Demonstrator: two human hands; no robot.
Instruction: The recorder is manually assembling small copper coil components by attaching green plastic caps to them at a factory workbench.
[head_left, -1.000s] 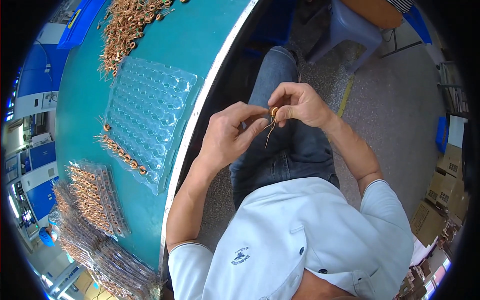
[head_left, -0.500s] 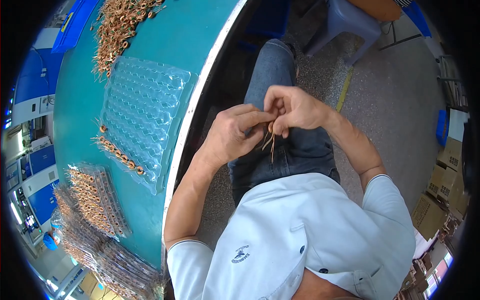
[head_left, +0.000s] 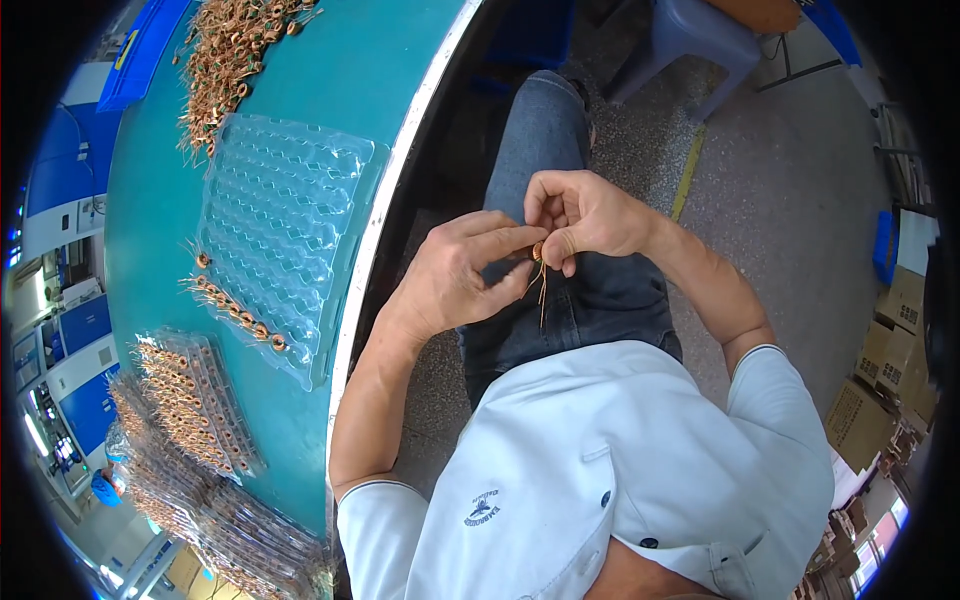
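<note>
Over my lap, a small copper-wound ring coil (head_left: 538,252) with thin wire leads hanging down sits between my fingertips. My right hand (head_left: 590,220) pinches it, thumb against curled fingers. My left hand (head_left: 468,265) reaches in from the other side, its index finger stretched to the coil and its thumb below; the exact contact is partly hidden by the fingers. To the left on the green table, a clear plastic tray (head_left: 285,215) of moulded pockets holds a row of similar coils (head_left: 240,316) along its near-left edge.
A heap of loose coils (head_left: 235,60) lies at the table's far end, near a blue bin (head_left: 145,55). Filled trays (head_left: 200,400) are stacked at the near left. The white table edge (head_left: 375,235) runs beside my left arm. A plastic stool (head_left: 690,45) and cardboard boxes (head_left: 860,425) stand right.
My left thumb has opened slightly away from its index finger, and the coil shows more plainly between the fingertips. My right hand stays nearly in place.
</note>
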